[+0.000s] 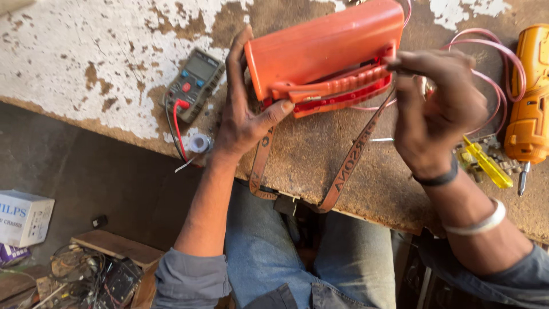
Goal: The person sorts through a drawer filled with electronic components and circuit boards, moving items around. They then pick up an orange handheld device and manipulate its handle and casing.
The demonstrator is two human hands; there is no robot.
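Concealed and cropped items at the tabletop

The orange casing (326, 48) is cut by the top picture edge; its far side is unseen. The right hand (437, 109) blurs at the fingertips, contents indeterminable. The orange drill (529, 97) at the tabletop's right edge is cropped. The multimeter (194, 83) display is too small to read.

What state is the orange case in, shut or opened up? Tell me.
Opened up. The orange case gapes along its lower edge, red insides showing; the left hand grips one end and the right hand is at the other.
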